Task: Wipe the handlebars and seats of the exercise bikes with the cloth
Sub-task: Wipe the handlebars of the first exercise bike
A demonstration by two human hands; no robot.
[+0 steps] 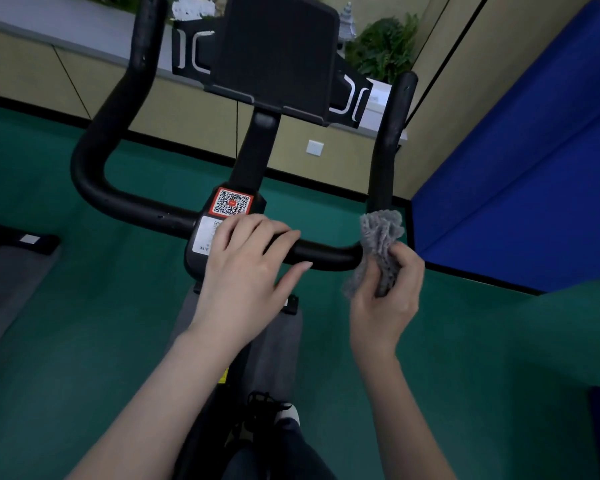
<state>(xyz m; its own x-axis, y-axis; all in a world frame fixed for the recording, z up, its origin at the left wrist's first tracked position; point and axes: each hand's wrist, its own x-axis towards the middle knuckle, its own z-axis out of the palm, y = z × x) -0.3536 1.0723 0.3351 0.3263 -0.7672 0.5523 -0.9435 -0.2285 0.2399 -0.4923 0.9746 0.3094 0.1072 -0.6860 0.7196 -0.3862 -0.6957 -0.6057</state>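
Gripping 1 cloth w/ right hand — left hand on handlebar.

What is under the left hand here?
The left hand rests on the handlebar crossbar, covering part of a white label. The label's hidden part and the bar beneath the palm cannot be seen.

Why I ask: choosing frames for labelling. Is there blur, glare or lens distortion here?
Head view: dim, even light, no glare on the black handlebar. Head view: the wide-angle lens tilts and bows the lines of the wall. Head view: cloth and right hand slightly soft, QR sticker fairly crisp, plant blurred.
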